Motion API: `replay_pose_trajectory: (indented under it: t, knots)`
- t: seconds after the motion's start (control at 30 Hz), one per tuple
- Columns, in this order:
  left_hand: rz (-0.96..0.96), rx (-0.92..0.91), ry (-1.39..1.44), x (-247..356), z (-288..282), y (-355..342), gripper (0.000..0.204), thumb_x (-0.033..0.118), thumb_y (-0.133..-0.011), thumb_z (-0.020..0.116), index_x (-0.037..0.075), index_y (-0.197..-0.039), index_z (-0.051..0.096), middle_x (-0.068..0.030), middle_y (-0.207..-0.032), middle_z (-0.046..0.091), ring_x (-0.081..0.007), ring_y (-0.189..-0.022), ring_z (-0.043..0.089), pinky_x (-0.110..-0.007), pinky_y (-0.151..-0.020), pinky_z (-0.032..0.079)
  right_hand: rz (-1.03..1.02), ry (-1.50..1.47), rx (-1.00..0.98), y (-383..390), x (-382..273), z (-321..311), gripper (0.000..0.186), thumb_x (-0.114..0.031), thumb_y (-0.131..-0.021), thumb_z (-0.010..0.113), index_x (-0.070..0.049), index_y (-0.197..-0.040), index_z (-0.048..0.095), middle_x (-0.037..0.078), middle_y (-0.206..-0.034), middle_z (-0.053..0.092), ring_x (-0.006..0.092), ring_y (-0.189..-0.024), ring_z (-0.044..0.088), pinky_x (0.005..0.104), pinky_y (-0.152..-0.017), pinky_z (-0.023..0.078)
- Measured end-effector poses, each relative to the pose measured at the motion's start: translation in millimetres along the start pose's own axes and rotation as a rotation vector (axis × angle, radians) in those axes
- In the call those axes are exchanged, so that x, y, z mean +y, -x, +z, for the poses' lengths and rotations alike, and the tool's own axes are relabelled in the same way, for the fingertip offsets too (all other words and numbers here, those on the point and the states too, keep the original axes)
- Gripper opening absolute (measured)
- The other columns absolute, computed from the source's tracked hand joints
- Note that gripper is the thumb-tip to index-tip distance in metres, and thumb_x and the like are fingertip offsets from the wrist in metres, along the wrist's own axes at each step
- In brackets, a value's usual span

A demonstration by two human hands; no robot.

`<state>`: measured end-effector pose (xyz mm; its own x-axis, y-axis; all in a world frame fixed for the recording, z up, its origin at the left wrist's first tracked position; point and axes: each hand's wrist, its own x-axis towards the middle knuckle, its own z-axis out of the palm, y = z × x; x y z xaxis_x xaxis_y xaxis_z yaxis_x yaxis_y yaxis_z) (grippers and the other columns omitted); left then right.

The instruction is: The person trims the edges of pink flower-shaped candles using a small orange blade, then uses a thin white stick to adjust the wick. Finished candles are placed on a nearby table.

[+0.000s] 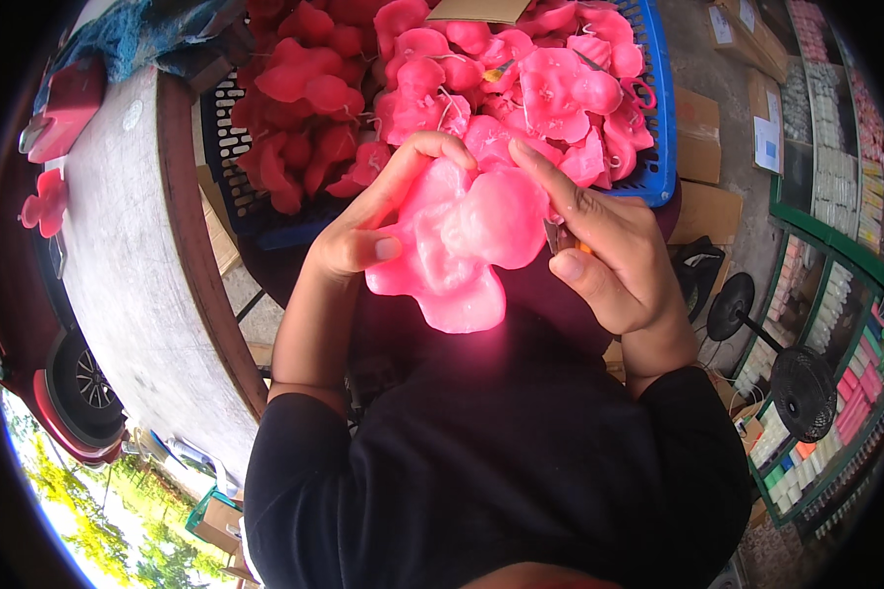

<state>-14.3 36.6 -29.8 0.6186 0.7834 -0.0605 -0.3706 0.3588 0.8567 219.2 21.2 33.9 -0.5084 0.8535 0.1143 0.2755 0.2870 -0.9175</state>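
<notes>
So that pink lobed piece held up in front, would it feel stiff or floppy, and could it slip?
The pink lobed piece is probably stiff: its lower lobe juts out with no visible sag. Its smooth, waxy sheen suggests it could be slightly slippery. With such uneven lobes, it might rock rather than roll if pushed.

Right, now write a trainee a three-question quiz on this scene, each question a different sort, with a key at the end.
1. True or false: the left hand and the right hand both touch the waxy pink piece.

2. Where is the small tool?
A) in the left hand
B) in the right hand
C) on top of the pile

3. Fill in the colour: the basket beyond the hands, heaped with more pink pieces, is ____.

Key: 1. True. 2. B. 3. Blue.
</notes>
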Motion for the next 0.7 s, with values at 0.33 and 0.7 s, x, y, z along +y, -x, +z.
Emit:
replay_pose_trajectory:
  t: [0.33, 0.7]
  knots:
    - [-0.099, 0.099, 0.210, -4, 6, 0, 0.081, 0.042, -0.061, 0.064, 0.005, -0.128, 0.035, -0.0117, -0.119, 0.044, -0.0232, -0.112, 0.049, -0.035, -0.093, 0.041, 0.246, -0.324, -0.017, -7, 13, 2, 0.058, -0.030, -0.095, 0.044, 0.007, -0.139, 0.038, -0.001, -0.069, 0.051, 0.0059, -0.056, 0.040, 0.0208, -0.053, 0.031]
    - [-0.266, 0.114, 0.649, -25, 12, 0, 0.071, 0.054, -0.085, 0.057, 0.011, -0.135, 0.030, -0.0207, -0.122, 0.048, -0.0369, -0.085, 0.066, -0.039, -0.057, 0.061, -0.167, 0.469, 0.301, -10, 56, 15, 0.049, -0.014, -0.092, 0.055, 0.003, -0.136, 0.043, 0.017, -0.106, 0.066, 0.0219, -0.073, 0.067, 0.0314, -0.061, 0.053]
